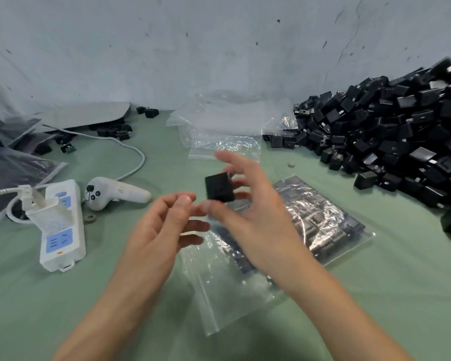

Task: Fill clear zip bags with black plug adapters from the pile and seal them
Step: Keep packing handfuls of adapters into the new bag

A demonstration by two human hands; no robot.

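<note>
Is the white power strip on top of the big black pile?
No, the power strip lies on the green cloth, apart from the pile.

One head camera, facing forward and down.
You look closely over the bench, left hand and right hand near the lens; the far right edge seems smeared.

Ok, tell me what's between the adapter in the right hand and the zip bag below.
Nothing visible. The right hand pinches the adapter above the zip bag; the left hand hovers beside it, holding nothing. Whether the bag's mouth is open, I cannot tell.
</note>
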